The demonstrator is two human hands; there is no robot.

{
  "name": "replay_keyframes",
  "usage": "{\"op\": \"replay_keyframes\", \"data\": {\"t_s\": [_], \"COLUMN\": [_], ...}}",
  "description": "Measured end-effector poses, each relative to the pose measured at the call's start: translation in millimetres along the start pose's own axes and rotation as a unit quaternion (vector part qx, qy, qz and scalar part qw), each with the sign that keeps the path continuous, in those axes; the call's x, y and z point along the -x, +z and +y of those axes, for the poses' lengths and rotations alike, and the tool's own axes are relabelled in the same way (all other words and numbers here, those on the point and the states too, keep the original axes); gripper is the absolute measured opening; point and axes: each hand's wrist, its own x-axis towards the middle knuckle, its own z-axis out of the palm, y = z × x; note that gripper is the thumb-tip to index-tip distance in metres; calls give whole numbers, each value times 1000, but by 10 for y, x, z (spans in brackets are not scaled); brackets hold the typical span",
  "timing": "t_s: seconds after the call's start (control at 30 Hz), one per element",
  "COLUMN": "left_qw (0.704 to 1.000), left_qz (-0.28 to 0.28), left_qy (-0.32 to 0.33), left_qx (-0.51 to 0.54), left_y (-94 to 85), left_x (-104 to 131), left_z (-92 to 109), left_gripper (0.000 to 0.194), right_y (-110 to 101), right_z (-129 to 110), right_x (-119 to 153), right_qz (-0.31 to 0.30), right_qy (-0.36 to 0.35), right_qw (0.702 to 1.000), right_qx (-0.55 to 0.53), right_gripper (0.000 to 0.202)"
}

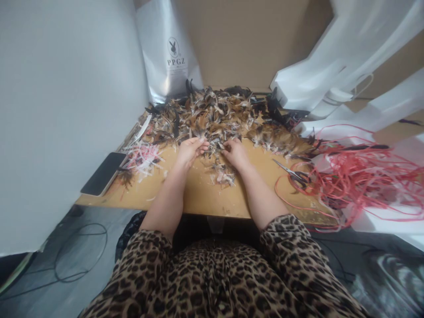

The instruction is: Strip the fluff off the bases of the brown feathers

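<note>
Brown and black feathers (212,110) lie in a wide heap across the back of the wooden table (195,190). At the heap's front edge, my left hand (194,150) has thumb and fingers pinched together at a pale feather base. My right hand (234,152) is a short way to its right, fingers bent together at the feathers; whatever is between them is too small to make out. Below and between the hands lies a small pile of feather scraps (223,176). A row of bundled feathers (281,141) lies right of my right hand.
A phone (103,174) and pink-white strips (144,157) lie at left. Scissors (288,170) and tangled red string (361,176) are at right. Behind the heap stands a silver bag (168,53). White foam pieces (308,84) rise at back right, beside a cardboard wall (245,44).
</note>
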Motion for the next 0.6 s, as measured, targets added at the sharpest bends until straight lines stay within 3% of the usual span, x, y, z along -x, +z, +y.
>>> {"op": "replay_keyframes", "data": {"t_s": [0.17, 0.33, 0.47, 0.6], "left_qw": [1000, 999, 996, 992], "left_qz": [-14, -21, -49, -74], "left_qy": [-22, -37, -51, -77], "left_qx": [9, 21, 57, 65], "left_y": [-3, -15, -36, -37], "left_x": [3, 7, 3, 16], "left_z": [1, 12, 17, 34], "left_gripper": [13, 10, 7, 6], "right_y": [-70, -236, -294, -302], "right_z": [-15, -122, -193, -217], "right_x": [0, -1, 5, 17], "right_qz": [56, 136, 160, 146], "right_qy": [-11, -92, -161, -190], "right_qw": [998, 985, 972, 970], "right_qx": [-6, -55, -60, -45], "right_gripper": [16, 14, 10, 12]}}
